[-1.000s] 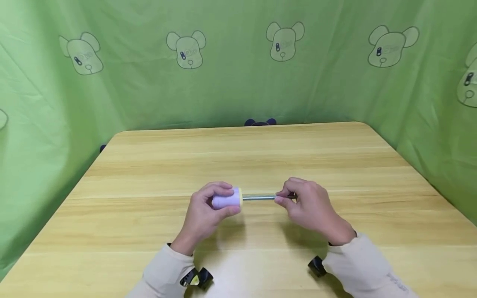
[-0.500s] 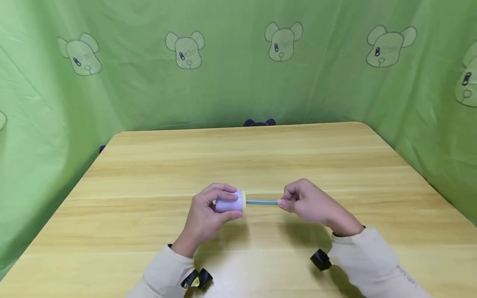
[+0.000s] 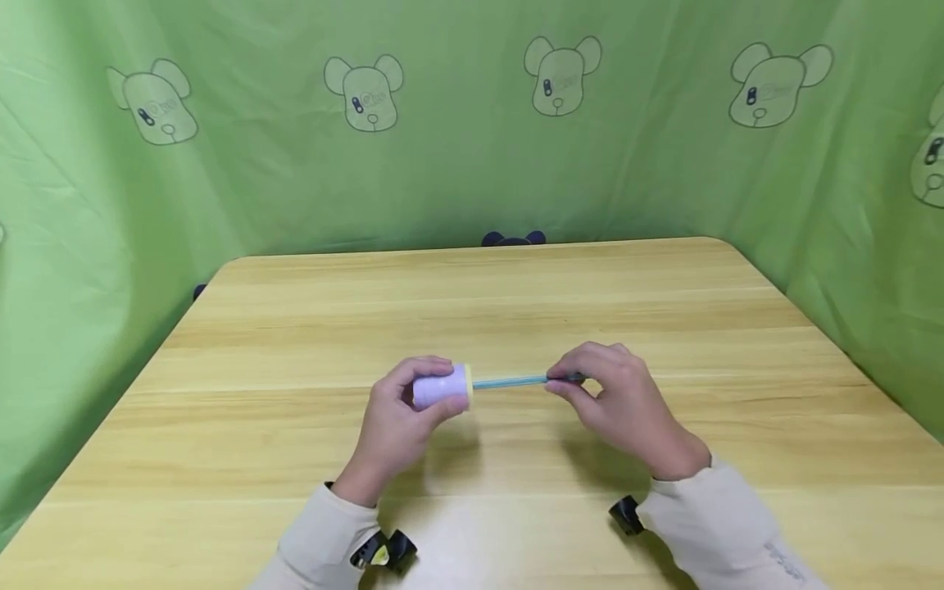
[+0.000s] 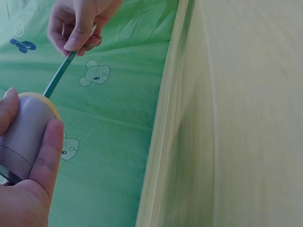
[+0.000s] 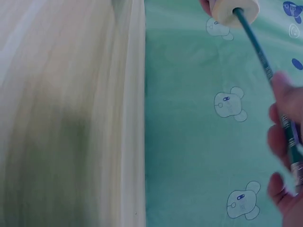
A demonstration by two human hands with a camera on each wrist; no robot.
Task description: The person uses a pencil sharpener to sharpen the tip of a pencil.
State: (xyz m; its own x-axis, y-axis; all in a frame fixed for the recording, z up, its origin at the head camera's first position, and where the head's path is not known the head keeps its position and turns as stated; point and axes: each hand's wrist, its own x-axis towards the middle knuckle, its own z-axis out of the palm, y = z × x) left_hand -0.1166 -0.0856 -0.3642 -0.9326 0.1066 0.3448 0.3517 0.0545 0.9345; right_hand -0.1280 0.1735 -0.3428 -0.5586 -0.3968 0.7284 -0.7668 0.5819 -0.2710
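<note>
My left hand (image 3: 394,434) grips a light purple cylindrical pencil sharpener (image 3: 435,388) lying sideways above the table. Its cream-yellow end (image 5: 226,13) faces right and has a round hole. A teal-green pencil (image 3: 509,382) runs into that hole, so its tip is hidden inside. Out to the right, my right hand (image 3: 630,406) pinches the pencil between thumb and fingers. In the right wrist view the rear of the pencil (image 5: 289,135) passes along the curled fingers. The left wrist view shows thumb and fingers on opposite sides of the sharpener (image 4: 28,127).
A light wood-grain table (image 3: 472,311) spreads beneath both hands. Green curtain (image 3: 457,180) with bear-head prints hangs around its back and sides. Black wrist devices (image 3: 394,551) are strapped at both beige sleeves (image 3: 324,533).
My right hand has turned about the pencil's axis, rolling one way and then back, with the pencil still pinched. Sharpener and left hand have shifted slightly left and up in the head view.
</note>
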